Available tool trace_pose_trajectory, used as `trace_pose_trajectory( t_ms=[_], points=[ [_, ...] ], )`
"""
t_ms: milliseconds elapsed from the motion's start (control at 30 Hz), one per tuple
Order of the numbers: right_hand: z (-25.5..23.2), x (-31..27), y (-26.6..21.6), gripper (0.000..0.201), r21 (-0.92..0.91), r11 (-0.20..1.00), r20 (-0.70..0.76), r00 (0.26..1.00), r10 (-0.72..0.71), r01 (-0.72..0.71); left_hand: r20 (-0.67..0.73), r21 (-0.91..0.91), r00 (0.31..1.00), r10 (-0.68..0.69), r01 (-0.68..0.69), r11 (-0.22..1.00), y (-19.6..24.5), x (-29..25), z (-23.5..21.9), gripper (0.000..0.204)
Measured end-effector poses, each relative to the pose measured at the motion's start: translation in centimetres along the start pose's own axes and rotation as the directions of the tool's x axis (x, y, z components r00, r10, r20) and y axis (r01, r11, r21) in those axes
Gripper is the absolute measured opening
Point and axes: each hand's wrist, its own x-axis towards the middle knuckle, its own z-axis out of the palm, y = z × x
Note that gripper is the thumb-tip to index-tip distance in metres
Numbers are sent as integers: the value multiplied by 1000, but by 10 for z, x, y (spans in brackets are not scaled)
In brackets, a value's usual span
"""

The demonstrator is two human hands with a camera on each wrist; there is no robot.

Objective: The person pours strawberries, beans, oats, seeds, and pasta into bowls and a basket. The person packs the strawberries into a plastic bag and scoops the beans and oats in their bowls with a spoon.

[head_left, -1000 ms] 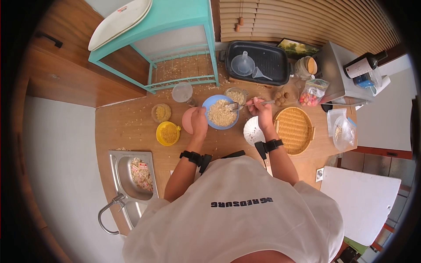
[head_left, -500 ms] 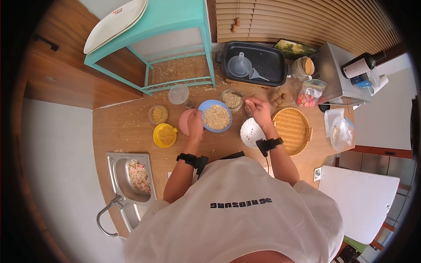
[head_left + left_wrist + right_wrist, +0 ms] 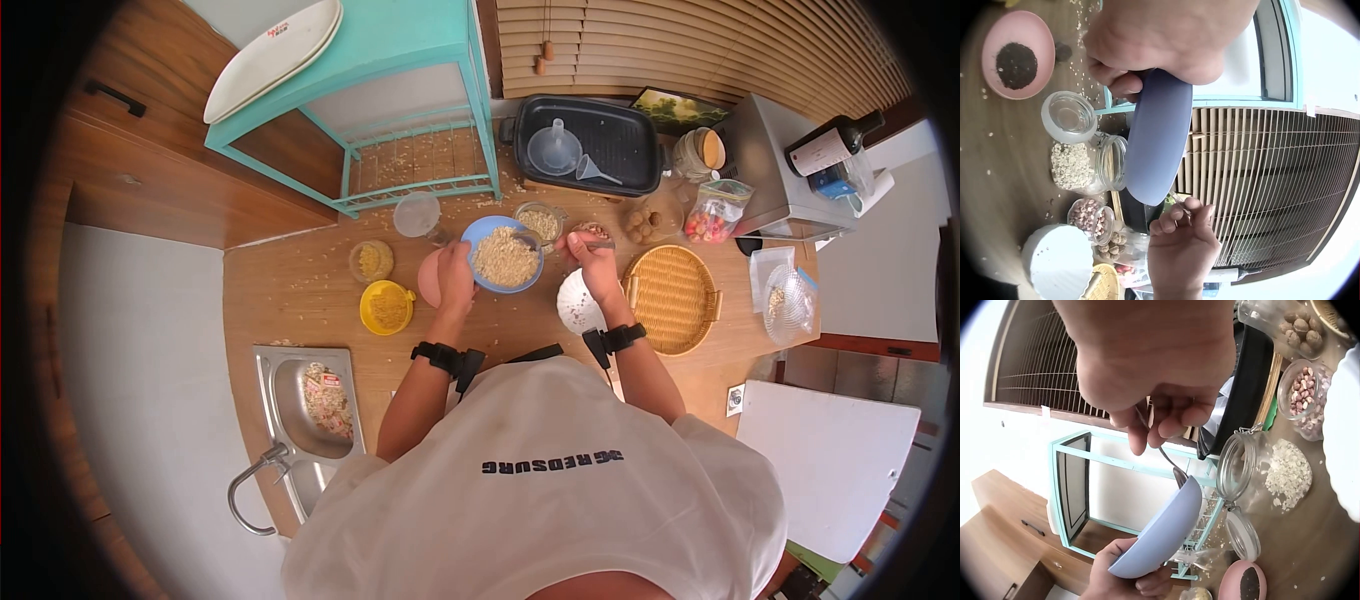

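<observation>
My left hand (image 3: 457, 283) grips the rim of a blue bowl (image 3: 1159, 137) of pale flakes (image 3: 505, 257), held above the table. In my right hand (image 3: 597, 266) a metal spoon (image 3: 1179, 475) is pinched by its handle, its head at the bowl's far rim in the right wrist view. Behind the bowl stands an open glass jar of oat flakes (image 3: 1287, 475). Partly under the left hand is a pink bowl (image 3: 1020, 75) with dark contents. Near the right hand are a white fluted bowl (image 3: 580, 303) and a jar of pinkish nuts (image 3: 1303, 391).
A round wicker tray (image 3: 672, 300) lies to the right, and a black pan (image 3: 590, 140) with funnels stands behind. At left are a yellow bowl (image 3: 386, 307), a small jar (image 3: 371, 261) and a sink (image 3: 300, 385). A teal rack (image 3: 340, 80) stands at the back left.
The spoon moved from the blue bowl to the oat jar, then back to the blue bowl's rim. The left hand has kept its grip on the bowl.
</observation>
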Motion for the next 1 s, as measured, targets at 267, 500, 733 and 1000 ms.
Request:
trace_pose_trajectory(
  t_ms=[267, 500, 733, 1000],
  points=[
    [0, 1, 19, 35, 276, 958, -126, 985, 115, -76, -41, 69, 999, 23, -20, 997, 13, -12, 2, 37],
    [-3, 1, 21, 33, 422, 906, -210, 976, 61, 34, 15, 116, 994, 109, -110, 987, 0, 0, -13, 31],
    [-6, 7, 9, 25, -197, 971, -99, 983, -154, 132, 40, 22, 999, 27, -28, 999, -17, 16, -28, 33],
    [12, -2, -15, 27, -107, 986, -50, 990, -133, 128, 21, 54, 995, 100, -101, 993, -22, 25, -31, 34]
  ],
)
